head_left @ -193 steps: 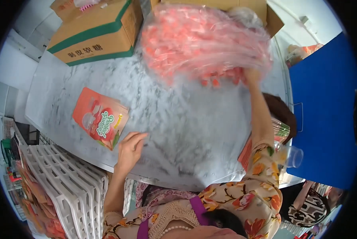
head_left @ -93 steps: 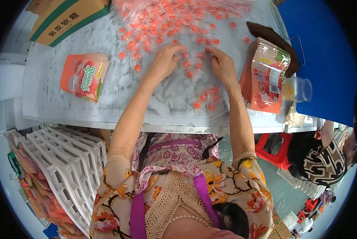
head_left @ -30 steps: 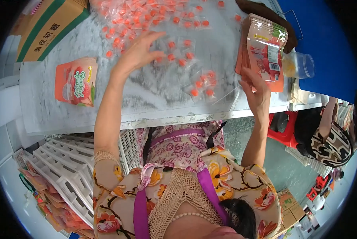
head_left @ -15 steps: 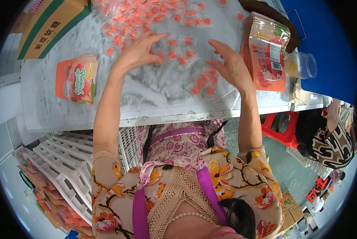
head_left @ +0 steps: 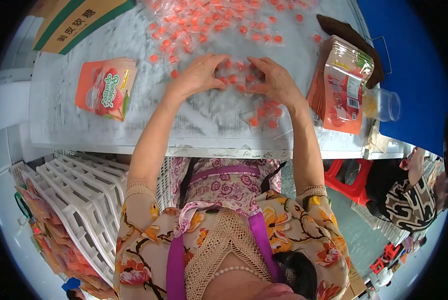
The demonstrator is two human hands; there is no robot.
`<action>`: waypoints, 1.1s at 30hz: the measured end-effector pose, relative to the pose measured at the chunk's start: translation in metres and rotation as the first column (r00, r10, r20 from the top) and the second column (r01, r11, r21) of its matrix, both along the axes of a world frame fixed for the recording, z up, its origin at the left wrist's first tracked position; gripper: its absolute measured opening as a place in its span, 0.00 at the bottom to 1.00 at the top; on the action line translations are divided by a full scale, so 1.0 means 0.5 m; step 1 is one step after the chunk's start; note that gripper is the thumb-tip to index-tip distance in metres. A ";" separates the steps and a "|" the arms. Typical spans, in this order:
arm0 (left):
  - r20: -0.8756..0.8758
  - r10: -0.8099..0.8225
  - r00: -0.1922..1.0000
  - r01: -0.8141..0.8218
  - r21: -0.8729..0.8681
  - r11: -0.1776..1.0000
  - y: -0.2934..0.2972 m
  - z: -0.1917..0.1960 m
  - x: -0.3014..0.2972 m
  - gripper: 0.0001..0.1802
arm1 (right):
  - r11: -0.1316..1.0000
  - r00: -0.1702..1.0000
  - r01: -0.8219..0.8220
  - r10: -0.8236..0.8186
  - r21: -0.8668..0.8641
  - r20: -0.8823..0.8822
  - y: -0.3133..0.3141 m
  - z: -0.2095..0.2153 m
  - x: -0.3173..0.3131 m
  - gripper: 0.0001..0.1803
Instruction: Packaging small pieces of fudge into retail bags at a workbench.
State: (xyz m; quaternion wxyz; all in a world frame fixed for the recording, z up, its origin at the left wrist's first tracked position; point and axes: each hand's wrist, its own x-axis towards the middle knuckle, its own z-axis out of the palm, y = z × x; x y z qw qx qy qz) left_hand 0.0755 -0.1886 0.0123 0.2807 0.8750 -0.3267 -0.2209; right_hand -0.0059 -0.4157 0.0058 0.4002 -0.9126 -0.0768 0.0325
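My left hand point(head_left: 198, 77) and my right hand point(head_left: 279, 82) rest on the grey-white table point(head_left: 194, 127), curved around a small cluster of wrapped orange-red candies point(head_left: 234, 79). Thumbs and fingers stay apart, touching the cluster's two sides without gripping any piece that I can make out. Just below my right hand, by its wrist, lies a smaller group of the same candies point(head_left: 270, 111) in clear wrappers. Beyond both hands spreads a large loose heap of candies point(head_left: 214, 22), running up to the picture's top edge.
Flat printed pouches point(head_left: 106, 90) lie at left, near a brown-and-green carton point(head_left: 84, 25). On the right stand a stack of pouches point(head_left: 341, 87), a clear plastic jar point(head_left: 386, 105) and a dark brown object point(head_left: 351, 42). White crates point(head_left: 79, 200), a red stool point(head_left: 349, 180) and another person point(head_left: 409, 195) are below table level.
My hands have come closer together, the right one moving inward, and the candies between them are bunched tighter. The whole view has shifted slightly.
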 end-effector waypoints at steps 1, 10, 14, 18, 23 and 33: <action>0.005 0.019 1.000 -0.019 -0.043 0.999 0.006 -0.004 -0.009 0.44 | 0.999 0.999 -0.035 0.035 -0.009 0.000 0.004 0.001 0.002 0.41; 0.065 0.195 0.979 -0.178 -0.204 0.963 0.095 -0.015 -0.171 0.41 | 0.953 0.952 -0.301 0.299 -0.020 -0.063 0.096 0.021 -0.045 0.35; 0.024 0.227 0.974 -0.218 -0.206 0.954 0.137 -0.002 -0.220 0.43 | 0.926 0.925 -0.375 0.372 -0.035 -0.073 0.120 0.037 -0.075 0.32; -0.001 0.273 0.962 -0.271 -0.103 0.957 0.200 0.043 -0.151 0.39 | 0.894 0.894 -0.447 0.447 0.030 0.000 0.130 0.050 -0.031 0.28; 0.307 0.428 0.850 -0.379 -0.209 0.902 0.244 0.009 0.048 0.33 | 0.922 0.905 -0.388 0.380 0.003 0.193 0.211 0.004 0.141 0.21; 0.187 0.398 0.898 -0.370 -0.165 0.914 0.241 -0.031 0.050 0.30 | 0.975 0.959 -0.175 0.201 -0.140 0.201 0.207 -0.048 0.238 0.21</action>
